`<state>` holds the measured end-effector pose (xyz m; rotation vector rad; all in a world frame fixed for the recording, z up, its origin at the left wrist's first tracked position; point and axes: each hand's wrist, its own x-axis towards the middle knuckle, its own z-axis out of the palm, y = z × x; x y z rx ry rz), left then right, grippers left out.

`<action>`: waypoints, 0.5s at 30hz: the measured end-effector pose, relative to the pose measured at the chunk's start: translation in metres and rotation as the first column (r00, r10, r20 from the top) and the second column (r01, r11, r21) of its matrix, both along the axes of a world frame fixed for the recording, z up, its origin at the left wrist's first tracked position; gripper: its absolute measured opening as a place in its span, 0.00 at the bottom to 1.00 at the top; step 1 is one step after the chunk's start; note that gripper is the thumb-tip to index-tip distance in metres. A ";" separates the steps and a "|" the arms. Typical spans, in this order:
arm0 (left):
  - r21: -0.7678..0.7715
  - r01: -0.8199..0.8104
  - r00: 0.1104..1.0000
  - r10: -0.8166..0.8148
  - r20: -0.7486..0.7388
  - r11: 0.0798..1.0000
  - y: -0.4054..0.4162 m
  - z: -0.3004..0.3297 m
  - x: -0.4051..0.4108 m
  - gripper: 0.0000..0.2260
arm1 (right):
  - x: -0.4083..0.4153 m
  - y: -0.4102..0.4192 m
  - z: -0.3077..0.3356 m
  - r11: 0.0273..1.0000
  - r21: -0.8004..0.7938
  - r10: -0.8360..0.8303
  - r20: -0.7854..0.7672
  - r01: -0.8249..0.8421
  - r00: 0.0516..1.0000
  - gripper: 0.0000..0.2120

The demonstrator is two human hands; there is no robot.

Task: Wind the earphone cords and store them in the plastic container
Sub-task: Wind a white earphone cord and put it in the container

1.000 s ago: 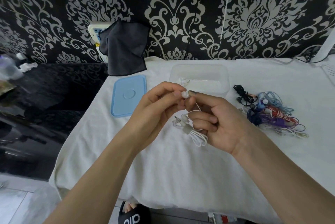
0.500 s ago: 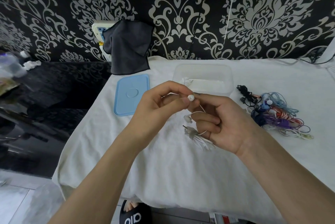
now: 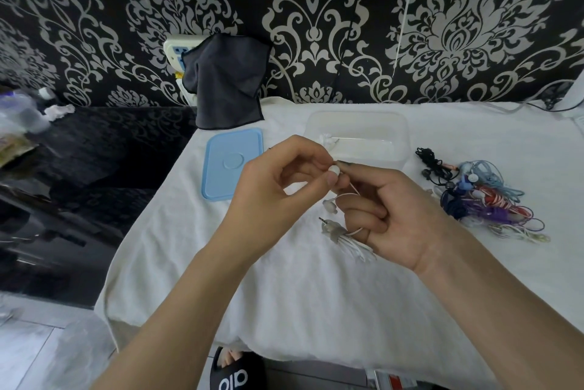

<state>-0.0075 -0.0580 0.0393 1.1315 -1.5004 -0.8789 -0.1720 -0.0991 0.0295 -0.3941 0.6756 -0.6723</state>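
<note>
White cord is bundled in the right hand (image 3: 401, 215), whose curled fingers grip the wound loops of a white earphone (image 3: 346, 236) so that its plug and loop ends stick out to the left, above the white cloth (image 3: 300, 294) covering the table. The left hand (image 3: 278, 196) pinches one earbud (image 3: 334, 171) between thumb and forefinger, touching the right forefinger tip; a second bud hangs just below on a short loop. Just beyond the hands, the clear plastic container (image 3: 401, 136) stands open with something small and white inside at its left end. Its blue lid (image 3: 232, 163) lies flat to the left. To the right of the container lies a tangled pile of earphones (image 3: 483, 196), black, blue, red, purple and white. A dark cloth (image 3: 224, 83) hangs on the far patterned wall.
</note>
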 end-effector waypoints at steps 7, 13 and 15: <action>-0.187 -0.045 0.959 0.095 0.268 0.981 0.001 -0.002 0.000 0.07 | -0.002 0.001 -0.001 0.999 0.038 0.007 0.065 -0.010 0.998 0.02; -0.392 -0.048 0.874 0.229 0.429 0.919 0.001 -0.002 0.000 0.03 | 0.000 0.003 -0.003 0.997 0.059 0.047 0.167 -0.058 0.985 0.18; -0.426 -0.059 0.854 0.267 0.446 0.903 0.002 -0.001 0.000 0.03 | -0.001 0.003 0.000 0.998 0.036 0.046 0.156 -0.053 0.987 0.14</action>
